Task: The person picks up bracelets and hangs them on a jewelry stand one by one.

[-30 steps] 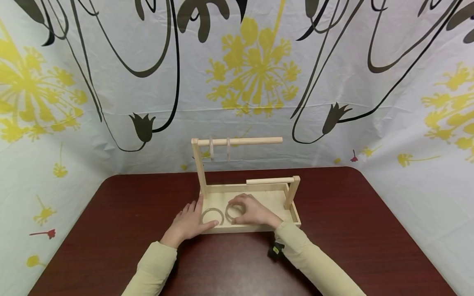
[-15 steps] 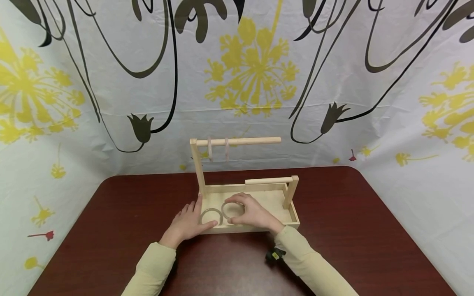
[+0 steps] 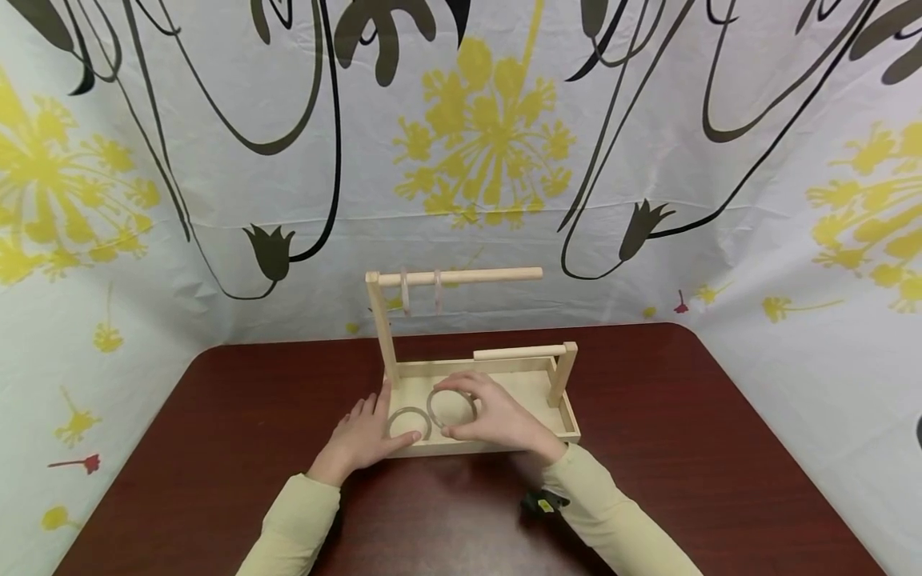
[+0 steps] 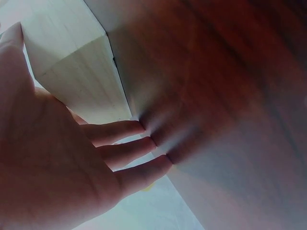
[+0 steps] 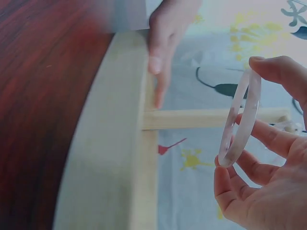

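Observation:
My right hand (image 3: 499, 412) pinches a pale translucent bangle (image 5: 248, 117) by its rim, between thumb and fingertips. That bangle is raised over the wooden tray (image 3: 461, 450) of a display stand. Another bangle (image 3: 409, 410) lies flat in the tray's left end. My left hand (image 3: 358, 442) rests at the tray's left front corner, its thumb over the front wall. In the left wrist view its straight fingers (image 4: 127, 157) reach down to the table beside the tray's outer side. Two more bangles (image 3: 438, 293) hang on the stand's tall rod (image 3: 497, 275).
A lower wooden rod (image 3: 515, 353) on a short post stands at the tray's right end. The tall post (image 3: 382, 336) rises at the left end. Dark red table (image 3: 648, 448) surrounds the stand, with a patterned cloth (image 3: 497, 184) behind it.
My right hand has lifted the bangle from the tray and brought it a little to the left. The left hand keeps its place at the corner.

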### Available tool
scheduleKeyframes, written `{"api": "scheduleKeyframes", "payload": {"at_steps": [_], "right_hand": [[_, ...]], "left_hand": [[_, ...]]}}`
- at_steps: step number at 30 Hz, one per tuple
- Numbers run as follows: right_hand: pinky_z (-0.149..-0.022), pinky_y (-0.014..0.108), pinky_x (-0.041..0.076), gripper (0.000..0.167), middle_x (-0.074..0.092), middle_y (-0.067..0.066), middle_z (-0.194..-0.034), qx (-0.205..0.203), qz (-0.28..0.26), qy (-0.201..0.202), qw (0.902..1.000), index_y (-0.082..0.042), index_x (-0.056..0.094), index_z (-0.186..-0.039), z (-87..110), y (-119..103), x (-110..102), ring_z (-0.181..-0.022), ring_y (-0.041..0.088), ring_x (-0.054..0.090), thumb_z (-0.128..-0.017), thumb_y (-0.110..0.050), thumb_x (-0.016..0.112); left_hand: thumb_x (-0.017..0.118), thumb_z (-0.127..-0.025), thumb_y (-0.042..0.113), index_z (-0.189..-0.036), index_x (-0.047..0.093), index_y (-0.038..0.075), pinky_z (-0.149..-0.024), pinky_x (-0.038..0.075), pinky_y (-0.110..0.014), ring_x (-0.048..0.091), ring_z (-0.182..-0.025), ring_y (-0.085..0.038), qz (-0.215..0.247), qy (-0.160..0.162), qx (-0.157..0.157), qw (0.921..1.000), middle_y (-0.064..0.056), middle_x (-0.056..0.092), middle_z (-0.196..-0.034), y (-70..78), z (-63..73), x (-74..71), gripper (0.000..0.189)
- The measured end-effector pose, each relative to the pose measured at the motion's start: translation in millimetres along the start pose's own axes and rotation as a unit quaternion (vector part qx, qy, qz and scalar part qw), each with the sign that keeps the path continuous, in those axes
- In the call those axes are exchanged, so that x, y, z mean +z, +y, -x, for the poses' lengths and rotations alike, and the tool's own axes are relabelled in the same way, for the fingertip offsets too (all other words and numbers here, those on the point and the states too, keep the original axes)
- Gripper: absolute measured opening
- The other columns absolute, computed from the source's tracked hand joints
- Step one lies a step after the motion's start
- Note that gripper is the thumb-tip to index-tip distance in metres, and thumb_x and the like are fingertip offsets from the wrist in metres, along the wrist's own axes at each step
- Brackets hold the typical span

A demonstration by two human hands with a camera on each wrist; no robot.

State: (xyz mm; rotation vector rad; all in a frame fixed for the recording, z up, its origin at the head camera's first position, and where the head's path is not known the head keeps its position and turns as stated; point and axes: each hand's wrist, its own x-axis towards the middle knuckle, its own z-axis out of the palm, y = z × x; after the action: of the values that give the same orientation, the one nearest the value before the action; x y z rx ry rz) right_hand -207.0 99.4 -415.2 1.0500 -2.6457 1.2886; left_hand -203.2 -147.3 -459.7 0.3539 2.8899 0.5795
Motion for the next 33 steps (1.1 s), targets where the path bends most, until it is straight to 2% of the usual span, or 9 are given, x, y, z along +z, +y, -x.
{"api": "scheduleKeyframes", "payload": {"at_steps": [6, 11, 23, 29, 33], "right_hand": [[-0.095, 0.041, 0.042, 0.054, 0.056, -0.006, -0.127, -0.016, -0.009, 0.011, 0.9998, -0.020, 0.065, -0.124, 3.9, -15, -11, -0.120, 0.014, 0.049, -0.074, -0.021, 0.084], [-0.096, 0.043, 0.041, 0.055, 0.056, -0.008, -0.128, -0.027, -0.023, 0.020, 0.9992, -0.019, 0.064, -0.126, 8.1, -24, -19, -0.120, 0.015, 0.050, -0.075, -0.022, 0.083], [-0.087, 0.035, 0.044, 0.056, 0.057, -0.004, -0.126, -0.058, -0.017, 0.047, 0.9971, -0.014, 0.062, -0.128, 9.6, -24, -37, -0.114, 0.016, 0.053, -0.076, -0.020, 0.083], [-0.088, 0.037, 0.043, 0.053, 0.057, -0.004, -0.126, -0.049, -0.056, 0.035, 0.9966, -0.017, 0.062, -0.128, 11.8, -27, -50, -0.109, 0.015, 0.052, -0.079, -0.020, 0.082], [-0.089, 0.038, 0.043, 0.053, 0.055, -0.009, -0.127, -0.037, -0.051, 0.029, 0.9976, -0.022, 0.061, -0.129, 15.5, -30, -60, -0.107, 0.013, 0.052, -0.080, -0.023, 0.081]], "left_hand": [[0.058, -0.086, 0.064, -0.154, 0.012, -0.001, -0.099, 0.031, -0.064, 0.031, -0.131, -0.053, 0.000, 0.004, 0.002, 1.0000, -0.037, 0.034, -0.142, -0.2, -0.7, 1.9, 0.105], [0.059, -0.087, 0.063, -0.154, 0.011, -0.002, -0.099, 0.031, -0.063, 0.031, -0.131, -0.053, 0.002, 0.004, 0.003, 1.0000, -0.037, 0.034, -0.142, -0.4, -0.9, 2.6, 0.104], [0.060, -0.086, 0.063, -0.153, 0.011, -0.002, -0.099, 0.031, -0.063, 0.031, -0.131, -0.053, 0.001, 0.003, 0.000, 1.0000, -0.036, 0.035, -0.142, -1.1, -1.5, 0.9, 0.106], [0.060, -0.085, 0.064, -0.153, 0.011, -0.002, -0.099, 0.031, -0.063, 0.032, -0.131, -0.053, 0.000, 0.003, 0.001, 1.0000, -0.036, 0.035, -0.142, -1.1, -1.9, 0.9, 0.107], [0.060, -0.085, 0.064, -0.154, 0.011, -0.002, -0.100, 0.031, -0.063, 0.032, -0.131, -0.053, 0.002, 0.004, 0.004, 1.0000, -0.036, 0.035, -0.142, -0.3, -1.0, 0.4, 0.106]]}}
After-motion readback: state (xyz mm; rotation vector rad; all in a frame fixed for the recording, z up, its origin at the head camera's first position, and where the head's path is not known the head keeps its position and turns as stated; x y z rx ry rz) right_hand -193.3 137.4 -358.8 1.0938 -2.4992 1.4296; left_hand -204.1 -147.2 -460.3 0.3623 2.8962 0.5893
